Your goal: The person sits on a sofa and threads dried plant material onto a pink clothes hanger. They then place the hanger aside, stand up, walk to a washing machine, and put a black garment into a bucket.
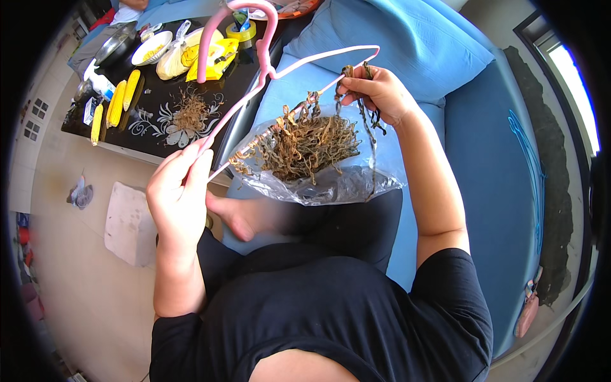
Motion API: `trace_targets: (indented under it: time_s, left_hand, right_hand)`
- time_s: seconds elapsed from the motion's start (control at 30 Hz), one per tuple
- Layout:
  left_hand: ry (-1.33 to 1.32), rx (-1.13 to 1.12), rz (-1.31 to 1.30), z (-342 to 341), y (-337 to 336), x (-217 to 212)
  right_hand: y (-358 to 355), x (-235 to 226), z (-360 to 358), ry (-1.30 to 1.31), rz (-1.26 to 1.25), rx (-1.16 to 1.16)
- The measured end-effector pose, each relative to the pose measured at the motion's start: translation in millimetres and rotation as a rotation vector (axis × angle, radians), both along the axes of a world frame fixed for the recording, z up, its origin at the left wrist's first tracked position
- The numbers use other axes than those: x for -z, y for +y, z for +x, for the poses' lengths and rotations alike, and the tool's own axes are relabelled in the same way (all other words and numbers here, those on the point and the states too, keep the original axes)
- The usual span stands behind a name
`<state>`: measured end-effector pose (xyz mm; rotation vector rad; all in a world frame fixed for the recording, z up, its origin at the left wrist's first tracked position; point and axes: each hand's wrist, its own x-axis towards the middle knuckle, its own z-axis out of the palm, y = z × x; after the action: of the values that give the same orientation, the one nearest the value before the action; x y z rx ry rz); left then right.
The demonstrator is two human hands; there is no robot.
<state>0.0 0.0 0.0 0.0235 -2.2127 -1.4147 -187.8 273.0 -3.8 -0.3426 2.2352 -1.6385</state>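
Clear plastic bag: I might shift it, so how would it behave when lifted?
The clear plastic bag would probably sag and crumple, as its film looks thin and wrinkled. The dried strips piled there could spill, since they lie uncovered.

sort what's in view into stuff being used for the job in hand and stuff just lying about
In use:
- left hand
- right hand
- pink hanger
- dried strips
- plastic bag

Lying about:
- corn cobs
- white bowl
- yellow tape
- black pan
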Motion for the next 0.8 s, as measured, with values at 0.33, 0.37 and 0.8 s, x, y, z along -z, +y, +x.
trace_targets:
  time_s: [0.33,0.37,0.8]
  left_hand:
    - [-0.007,-0.019,-0.027,-0.8,-4.2,0.2]
    - [-0.006,-0.021,-0.029,-0.8,-4.2,0.1]
    - [-0.055,-0.029,-0.059,7.6,-8.5,10.1]
  right_hand:
    - [1.9,-1.1,1.7,-0.019,0.082,-0.141]
    - [3.6,1.9,0.6,-0.031,0.070,-0.153]
    - [-9.3,16.4,36.7,0.633,0.898,-0.118]
